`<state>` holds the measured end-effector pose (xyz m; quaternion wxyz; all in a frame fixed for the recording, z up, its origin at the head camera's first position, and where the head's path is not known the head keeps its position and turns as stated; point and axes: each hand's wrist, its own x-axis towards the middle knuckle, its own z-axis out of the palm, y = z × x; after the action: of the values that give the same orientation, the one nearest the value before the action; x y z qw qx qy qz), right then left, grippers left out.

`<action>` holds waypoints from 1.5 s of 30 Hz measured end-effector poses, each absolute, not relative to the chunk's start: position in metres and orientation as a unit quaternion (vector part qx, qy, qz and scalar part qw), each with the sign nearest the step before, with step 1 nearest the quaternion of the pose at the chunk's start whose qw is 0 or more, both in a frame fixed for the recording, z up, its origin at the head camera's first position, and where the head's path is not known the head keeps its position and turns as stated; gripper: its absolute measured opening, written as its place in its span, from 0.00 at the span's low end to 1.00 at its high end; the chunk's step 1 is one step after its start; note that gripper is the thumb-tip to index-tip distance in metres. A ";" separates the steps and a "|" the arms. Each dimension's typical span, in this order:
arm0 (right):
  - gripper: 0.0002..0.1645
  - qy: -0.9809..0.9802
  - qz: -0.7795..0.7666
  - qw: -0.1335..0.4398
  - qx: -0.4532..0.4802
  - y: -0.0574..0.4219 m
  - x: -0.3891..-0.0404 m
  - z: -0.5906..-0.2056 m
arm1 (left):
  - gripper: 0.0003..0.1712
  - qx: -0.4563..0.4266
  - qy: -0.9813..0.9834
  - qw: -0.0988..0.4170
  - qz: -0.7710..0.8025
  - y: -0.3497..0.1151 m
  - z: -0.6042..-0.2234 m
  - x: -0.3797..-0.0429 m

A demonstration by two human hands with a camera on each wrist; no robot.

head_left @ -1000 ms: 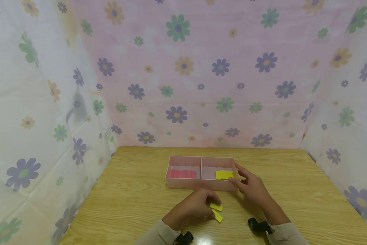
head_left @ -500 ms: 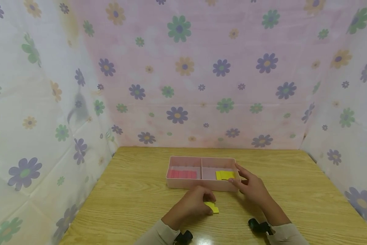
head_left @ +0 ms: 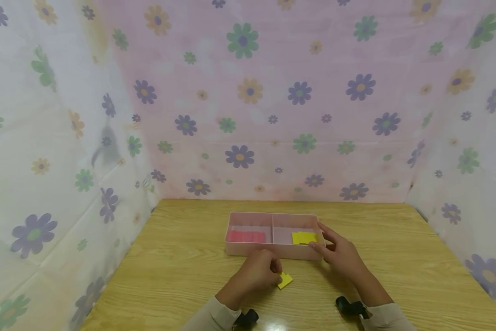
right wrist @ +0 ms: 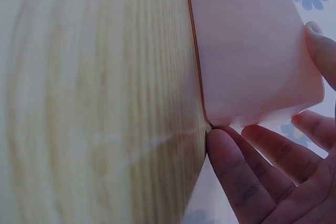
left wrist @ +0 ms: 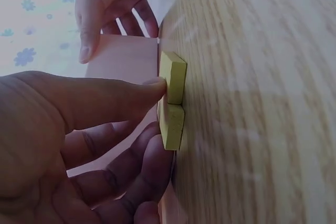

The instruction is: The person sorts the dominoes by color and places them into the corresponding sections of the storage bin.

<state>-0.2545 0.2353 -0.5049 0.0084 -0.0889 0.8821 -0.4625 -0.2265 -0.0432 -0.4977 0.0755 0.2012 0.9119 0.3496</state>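
My left hand (head_left: 254,273) is low over the table in front of the pink two-compartment box (head_left: 268,249). Between its thumb and curled fingers are two small flat yellow tiles (head_left: 285,280), lying on the wood. Seen from the left wrist, the thumb touches the upper yellow tile (left wrist: 177,81) and the fingertips are at the lower yellow tile (left wrist: 172,128); the two meet edge to edge. My right hand (head_left: 342,254) grips the box's right end, thumb over the front rim. In the right wrist view its fingers (right wrist: 228,156) lie along the end wall.
Pink tiles (head_left: 247,236) lie in a row in the box's left compartment. Several yellow tiles (head_left: 303,237) sit at the right side of the other compartment. A flowered cloth (head_left: 273,119) encloses the wooden table (head_left: 181,257) at the back and sides.
My left hand has drawn the two yellow tiles, which lay apart, together and shifted them slightly left, turning them on the table. My right hand stays on the box.
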 end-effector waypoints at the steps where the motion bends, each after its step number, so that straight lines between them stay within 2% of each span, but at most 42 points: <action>1: 0.52 0.883 -0.461 0.009 -0.087 0.235 -0.254 -0.505 | 0.12 0.199 0.910 0.079 0.354 -0.043 -0.497 -0.227; 7: 0.52 0.884 -0.460 0.009 -0.084 0.237 -0.255 -0.504 | 0.14 0.183 0.905 0.084 0.374 -0.042 -0.495 -0.228; 19: 0.53 0.886 -0.457 0.008 -0.082 0.239 -0.257 -0.510 | 0.18 0.186 0.911 0.057 0.365 -0.042 -0.498 -0.229; 38: 0.53 0.902 -0.420 0.001 -0.102 0.236 -0.254 -0.499 | 0.16 0.171 0.893 0.055 0.414 -0.040 -0.486 -0.228; 45: 0.53 0.907 -0.405 0.000 -0.115 0.235 -0.254 -0.499 | 0.15 0.162 0.881 0.070 0.438 -0.041 -0.477 -0.228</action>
<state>-0.2545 0.2353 -0.4986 0.0003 -0.1150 0.9072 -0.4047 -0.2279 -0.0407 -0.4767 0.0698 0.1624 0.8815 0.4379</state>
